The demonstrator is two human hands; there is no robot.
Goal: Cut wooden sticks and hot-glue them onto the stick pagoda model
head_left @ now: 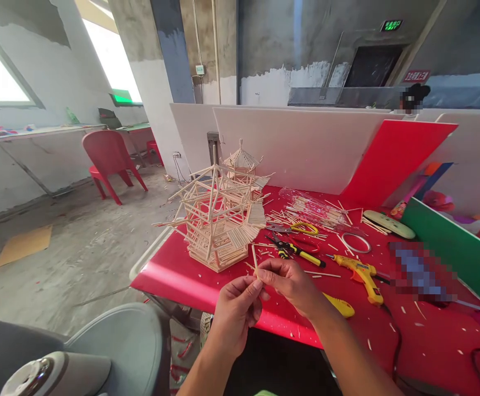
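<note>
A thin pale wooden stick [254, 255] points upward from between my two hands, just over the table's front edge. My right hand [286, 281] pinches it between thumb and fingers. The thumb and forefinger of my left hand [238, 309] close at its lower end, and the fingers hide that end. Right behind my hands stands a model pavilion frame [213, 220] built of such sticks, with an open roof skeleton. A second stick model with a pointed, slatted roof [242, 159] rises behind it.
On the red table [174, 283] lie yellow-handled scissors [303, 227], yellow-black cutters [301, 254], a yellow glue gun [361, 272], a tape roll [356, 242], a yellow-handled tool [341, 305] and bagged sticks [314, 212]. A grey stool [120, 349] stands left. A person's head shows behind the white panels [289, 148].
</note>
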